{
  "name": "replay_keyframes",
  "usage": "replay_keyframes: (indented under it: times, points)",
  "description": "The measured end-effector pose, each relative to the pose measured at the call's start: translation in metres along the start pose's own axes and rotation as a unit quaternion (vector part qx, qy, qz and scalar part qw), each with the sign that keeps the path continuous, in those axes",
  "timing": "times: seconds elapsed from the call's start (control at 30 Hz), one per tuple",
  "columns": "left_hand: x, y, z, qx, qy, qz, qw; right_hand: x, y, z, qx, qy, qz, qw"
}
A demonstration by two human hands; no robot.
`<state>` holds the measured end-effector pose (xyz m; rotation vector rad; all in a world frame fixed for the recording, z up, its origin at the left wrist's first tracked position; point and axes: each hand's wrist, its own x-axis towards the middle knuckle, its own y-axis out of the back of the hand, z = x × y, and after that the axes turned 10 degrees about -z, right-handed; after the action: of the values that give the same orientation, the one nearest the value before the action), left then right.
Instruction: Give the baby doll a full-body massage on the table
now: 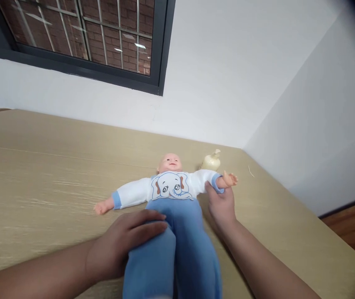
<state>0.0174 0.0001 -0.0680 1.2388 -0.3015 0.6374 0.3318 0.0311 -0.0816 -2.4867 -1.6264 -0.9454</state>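
A baby doll (171, 187) lies on its back on the wooden tabletop, its head away from me and its arms spread. It wears a white top with an elephant picture and blue trousers (192, 249). My left hand (127, 234) rests over the doll's leg on the left, fingers stretched out across the blue cloth; its thumb is hidden. Closed around the doll's arm on the right, near the blue cuff, is my right hand (222, 203). The doll's feet are out of sight below the frame edge.
Behind the doll's outstretched arm on the right stands a cream-coloured bottle (211, 161). A white wall (214, 91) with a dark-framed, barred window (102, 68) rises behind the table (55, 166). A thin pale strand (251, 171) lies at the right.
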Motion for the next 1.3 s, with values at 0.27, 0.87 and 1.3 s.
replay_keyframes:
  times: [0.27, 0.87, 1.3]
  points:
    - [0.014, -0.002, -0.008, -0.116, 0.016, 0.002, 0.993, -0.012, -0.009, -0.022, -0.174, 0.173, -0.200, 0.949]
    - [-0.001, -0.001, -0.004, 0.016, -0.017, -0.052, 0.998, 0.017, 0.002, 0.004, 0.196, -0.115, -0.053, 0.973]
    - [0.008, -0.005, 0.009, 0.099, -0.068, -0.082, 0.989, 0.030, 0.018, 0.025, 0.425, -0.385, -0.143, 0.807]
